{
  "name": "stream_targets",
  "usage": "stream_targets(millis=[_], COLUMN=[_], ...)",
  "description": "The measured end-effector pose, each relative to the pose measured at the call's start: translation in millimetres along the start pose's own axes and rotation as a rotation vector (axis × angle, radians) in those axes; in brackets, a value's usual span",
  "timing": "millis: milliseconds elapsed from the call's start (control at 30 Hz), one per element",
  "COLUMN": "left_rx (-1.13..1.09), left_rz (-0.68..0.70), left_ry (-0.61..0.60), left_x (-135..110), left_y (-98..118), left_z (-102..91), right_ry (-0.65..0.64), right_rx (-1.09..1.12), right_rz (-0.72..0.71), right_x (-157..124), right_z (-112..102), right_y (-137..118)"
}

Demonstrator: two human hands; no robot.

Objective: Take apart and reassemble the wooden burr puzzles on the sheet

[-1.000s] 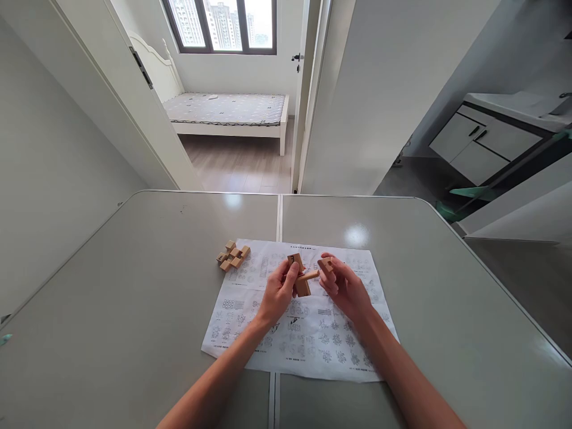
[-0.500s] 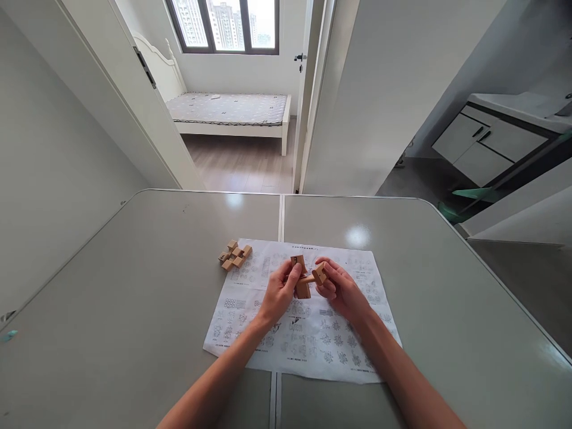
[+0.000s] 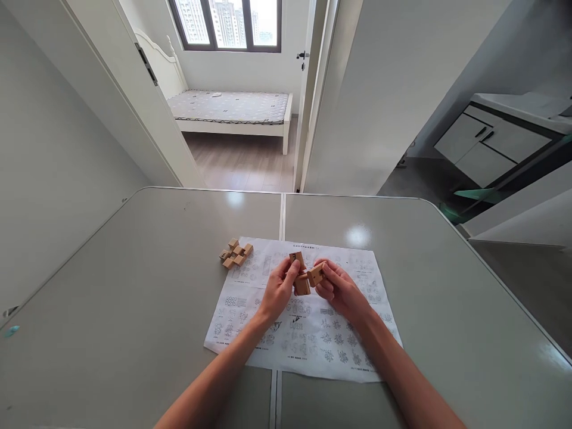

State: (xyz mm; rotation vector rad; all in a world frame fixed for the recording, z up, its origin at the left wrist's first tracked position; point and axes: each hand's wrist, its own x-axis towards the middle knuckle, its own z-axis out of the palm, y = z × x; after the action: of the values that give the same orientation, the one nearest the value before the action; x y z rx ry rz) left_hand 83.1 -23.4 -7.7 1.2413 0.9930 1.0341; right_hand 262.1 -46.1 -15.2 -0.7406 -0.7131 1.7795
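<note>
My left hand (image 3: 280, 289) is closed around joined wooden puzzle blocks (image 3: 302, 285), with the thumb pressed on the upper block, which bears a dark mark. Between finger and thumb of my right hand (image 3: 342, 289) is a single notched wooden block (image 3: 315, 274). This block is tilted and lies close against the right side of the left hand's blocks; whether they interlock I cannot tell. Both hands are above a printed sheet (image 3: 313, 351) covered with small line drawings of puzzle shapes. Fingers hide part of the blocks.
A cluster of joined wooden blocks (image 3: 236, 254) lies at the sheet's upper left corner. The grey table (image 3: 134, 310) has a seam down its middle. Beyond its far edge are a doorway and a bed (image 3: 232, 107); a white cabinet (image 3: 491, 143) stands at right.
My right hand's block has moved left, up to the blocks in my left hand, and the thin rod seen between them is now mostly covered. The view has shifted slightly.
</note>
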Motion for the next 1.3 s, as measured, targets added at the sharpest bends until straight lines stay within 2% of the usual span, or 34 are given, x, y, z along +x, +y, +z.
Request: stream_targets(millis=[233,400,633,767,833,933,1133,1300], left_rx=[-0.036,-0.088,-0.343,-0.381,-0.344,-0.205,0.019,0.096], left_rz=[-0.003,-0.011,-0.136,-0.05,0.037,0.137,0.182,0.212], left_ry=[-0.017,-0.03,-0.211,-0.17,-0.151,-0.184,-0.141,-0.115], left_x=[-2,-1,-1,-3,-5,-9,-13,-11], left_y=[2,0,1,0,-1,0,5,6], left_z=[0.6,-0.9,-3.0,-0.6,1.4,5.1,9.8,7.6], right_ry=[-0.03,-0.057,-0.086,-0.038,-0.019,-0.003,0.008,-0.004], right_rx=[-0.023,-0.034,-0.124,-0.052,-0.016,0.015,0.023,0.044], right_rz=[0.114,0.121,0.131,0.136,0.143,0.144,0.168,0.153], right_x=[0,1,0,2,3,3,1,0], right_z=[4,3,8,7,6,5,5,4], right_y=[8,12,12,14,14,14,11,10])
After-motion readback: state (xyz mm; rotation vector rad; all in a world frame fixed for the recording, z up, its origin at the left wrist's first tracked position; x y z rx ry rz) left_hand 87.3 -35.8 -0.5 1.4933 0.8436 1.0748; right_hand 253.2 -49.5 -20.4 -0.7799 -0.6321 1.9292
